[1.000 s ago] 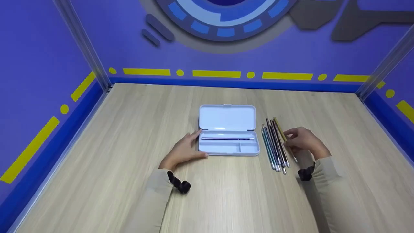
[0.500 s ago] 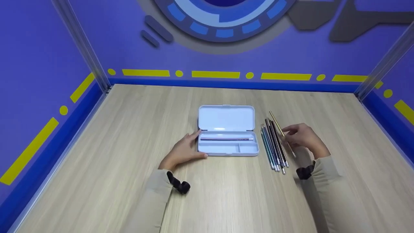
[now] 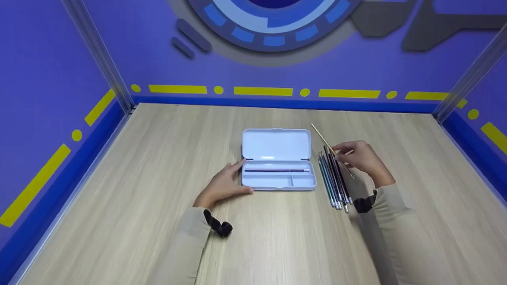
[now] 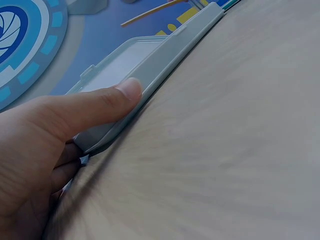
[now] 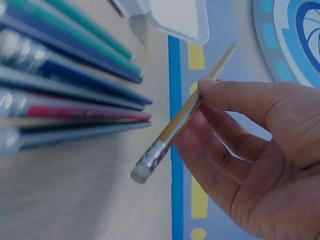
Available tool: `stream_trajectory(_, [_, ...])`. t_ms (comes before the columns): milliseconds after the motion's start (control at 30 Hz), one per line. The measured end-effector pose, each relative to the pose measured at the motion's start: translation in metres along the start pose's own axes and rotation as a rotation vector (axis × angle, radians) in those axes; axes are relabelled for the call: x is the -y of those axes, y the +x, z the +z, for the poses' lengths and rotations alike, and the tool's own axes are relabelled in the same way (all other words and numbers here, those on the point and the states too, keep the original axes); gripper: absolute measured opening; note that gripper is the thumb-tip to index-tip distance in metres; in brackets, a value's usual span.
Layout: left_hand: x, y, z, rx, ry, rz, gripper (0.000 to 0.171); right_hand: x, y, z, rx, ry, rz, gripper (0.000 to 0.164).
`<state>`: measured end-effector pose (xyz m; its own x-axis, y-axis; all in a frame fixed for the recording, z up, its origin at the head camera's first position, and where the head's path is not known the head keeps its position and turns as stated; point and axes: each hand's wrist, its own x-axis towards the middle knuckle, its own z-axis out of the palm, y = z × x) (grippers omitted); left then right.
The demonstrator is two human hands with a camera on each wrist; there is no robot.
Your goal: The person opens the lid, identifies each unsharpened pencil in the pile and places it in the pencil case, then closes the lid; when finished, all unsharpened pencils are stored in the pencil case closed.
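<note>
A pale blue pencil case (image 3: 276, 144) lies with its lid up; one pencil (image 3: 277, 170) rests in its long back compartment. My left hand (image 3: 223, 185) grips the case's left end, thumb (image 4: 112, 102) along the front wall and fingers partly hidden behind. Above the table, my right hand (image 3: 362, 159) pinches a yellow pencil (image 5: 175, 122) between thumb and fingers. Its eraser end points toward me, its other end toward the far left. Just left of that hand is a bundle of several pencils (image 3: 332, 180), teal, dark and red, eraser ends nearest me.
The wood-grain table (image 3: 273, 245) is enclosed by a blue back wall (image 3: 273, 75) and side walls with yellow marks. Two front compartments of the case, split by a divider (image 3: 292, 181), hold nothing visible. Black wrist cameras (image 3: 222, 228) sit at both sleeves.
My right hand has lifted the yellow pencil off the table beside the bundle and moved it left and away from me, over the bundle's far end. The left hand stays on the case.
</note>
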<state>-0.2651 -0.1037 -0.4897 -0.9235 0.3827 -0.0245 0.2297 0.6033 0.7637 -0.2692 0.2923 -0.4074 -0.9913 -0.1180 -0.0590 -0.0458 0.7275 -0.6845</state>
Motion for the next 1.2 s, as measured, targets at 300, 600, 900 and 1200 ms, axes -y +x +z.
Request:
stream_trajectory(300, [0.0,0.0,0.0,-0.005,-0.003,0.009,0.103,0.021,0.013,0.012,0.015,-0.085,-0.09,0.028])
stream_trajectory(600, [0.0,0.001,0.0,-0.004,-0.002,0.012,0.103,0.045,0.02,0.033,0.06,-0.1,-0.204,0.024])
stream_trajectory(900, [0.002,0.001,0.002,-0.011,0.007,0.007,0.103,0.064,0.028,0.052,0.144,-0.114,-0.262,0.023])
stream_trajectory(1200, [0.002,0.002,0.002,-0.011,0.006,0.0,0.104,0.076,0.033,0.068,0.18,-0.155,-0.209,0.024])
